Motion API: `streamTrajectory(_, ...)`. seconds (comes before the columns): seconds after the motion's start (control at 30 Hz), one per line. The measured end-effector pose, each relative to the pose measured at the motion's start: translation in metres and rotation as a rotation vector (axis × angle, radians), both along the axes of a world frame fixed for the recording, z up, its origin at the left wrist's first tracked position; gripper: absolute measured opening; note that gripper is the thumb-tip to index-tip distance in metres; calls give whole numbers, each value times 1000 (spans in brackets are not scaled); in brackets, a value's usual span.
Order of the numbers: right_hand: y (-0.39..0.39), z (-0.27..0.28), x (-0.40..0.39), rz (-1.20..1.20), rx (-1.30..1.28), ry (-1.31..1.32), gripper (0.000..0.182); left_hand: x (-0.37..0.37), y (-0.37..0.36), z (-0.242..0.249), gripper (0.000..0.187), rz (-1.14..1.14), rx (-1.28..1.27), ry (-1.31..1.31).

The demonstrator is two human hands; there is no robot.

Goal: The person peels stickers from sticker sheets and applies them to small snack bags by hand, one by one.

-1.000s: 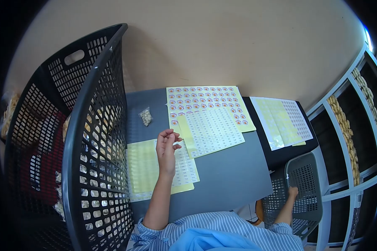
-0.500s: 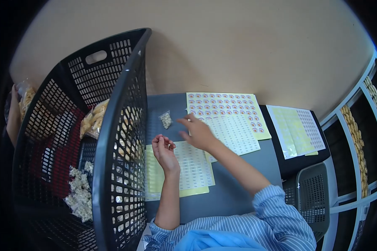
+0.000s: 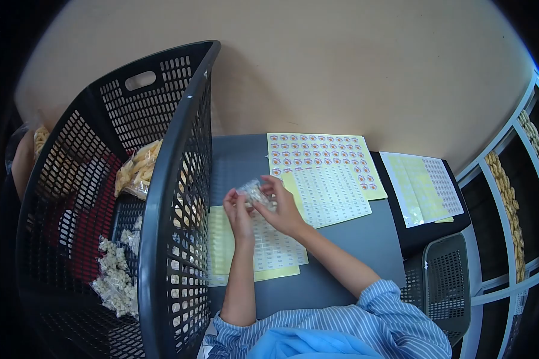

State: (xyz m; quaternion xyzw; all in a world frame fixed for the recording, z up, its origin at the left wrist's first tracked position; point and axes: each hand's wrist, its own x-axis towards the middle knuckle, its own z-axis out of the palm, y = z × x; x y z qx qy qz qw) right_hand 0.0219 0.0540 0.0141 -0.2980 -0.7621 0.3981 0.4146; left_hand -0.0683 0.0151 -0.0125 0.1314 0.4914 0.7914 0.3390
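A small clear bag of white pieces [image 3: 254, 192] is held up between my two hands, above the grey table [image 3: 347, 248]. My left hand [image 3: 241, 218] grips its left side, with the fingers bent round it. On its right side, my right hand [image 3: 281, 206] has thumb and fingers on the bag. Below my hands lies a sheet of small printed labels [image 3: 275, 245] on yellow backing. Further back, another label sheet [image 3: 335, 194] overlaps a sheet of red and orange round stickers [image 3: 317, 145].
A tall black basket [image 3: 147, 239] at the left holds bags of white pieces [image 3: 115, 278] and yellow snacks [image 3: 141, 170]. Beyond it, a person's arm [image 3: 23, 161] is near another bag. More sheets [image 3: 422, 188], a grey basket [image 3: 448, 281] and a shelf rack [image 3: 488, 224] are at the right.
The small bag, which lay on the table, is now lifted between my hands. My right hand has come in beside my left. The other person's arm at the far left has shifted.
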Motion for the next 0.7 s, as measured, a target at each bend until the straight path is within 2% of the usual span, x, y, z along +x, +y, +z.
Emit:
streamTrajectory(0.07, -18, 2, 25, -42, 21, 46, 58, 10, -3, 7, 23, -255, 37, 58)
streamTrajectory(0.1, -23, -2, 34, -49, 20, 44, 58, 14, -1, 4, 23, -262, 36, 55)
streamTrajectory(0.17, -32, -9, 51, -143, -10, 89, 64, 21, 1, -6, 18, -515, 50, 204)
streamTrajectory(0.2, -36, -6, 58, -167, -51, 144, 56, 28, 0, -1, 14, -512, 8, 243)
streamTrajectory(0.23, -33, -11, 63, -175, -54, 142, 56, 33, -3, 5, 14, -521, 6, 241)
streamTrajectory(0.3, -26, -23, 71, -179, -212, 251, 40, 39, -8, 14, 11, -661, 49, 405)
streamTrajectory(0.33, -25, -24, 73, -166, -275, 336, 21, 40, -9, 13, 11, -662, 9, 502)
streamTrajectory(0.43, -20, -23, 80, -140, -163, 306, 13, 43, -9, 10, 18, -597, 51, 649)
streamTrajectory(0.47, -20, -22, 79, -142, -168, 309, 13, 45, -10, 12, 18, -600, 46, 651)
streamTrajectory(0.53, -21, -18, 78, -188, -224, 385, 9, 51, -13, 19, 32, -503, 122, 528)
streamTrajectory(0.7, -20, -16, 83, -230, -235, 370, 7, 44, -16, 21, 46, -540, 22, 551)
